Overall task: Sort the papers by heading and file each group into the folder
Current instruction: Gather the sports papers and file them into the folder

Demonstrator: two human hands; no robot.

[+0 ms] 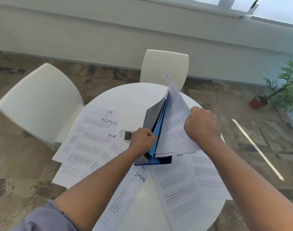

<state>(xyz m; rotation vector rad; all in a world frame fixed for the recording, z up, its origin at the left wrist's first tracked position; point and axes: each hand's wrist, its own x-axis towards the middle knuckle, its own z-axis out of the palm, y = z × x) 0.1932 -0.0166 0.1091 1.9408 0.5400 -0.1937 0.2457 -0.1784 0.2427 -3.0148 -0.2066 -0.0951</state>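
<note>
Nearest, along the round white table's (142, 205) front edge, loose printed sheets fanned out, one headed ADMIN (139, 176) in handwriting, another large sheet (179, 194) angled to the right of it. Just beyond, at the table's middle, a dark expanding folder (152, 117) propped open on its spine, blue dividers (160, 130) showing inside. Left hand (142, 140) curled on the folder's near edge, pinching a divider back. Right hand (201, 125) closed round a bundle of papers (175, 124), held upright with its lower edge in the folder's open mouth, against the blue dividers. Hands apart, one either side of the folder. Left of the folder, a spread of sheets marked HR (109, 112), ADMIN and HR again, overlapping. Small white socket unit (126, 135) partly hidden behind the left hand. Farther off, two white chairs (42, 100) at the table's far side, a potted plant (279, 92) on patterned carpet at right, then a pale wall under windows.
</note>
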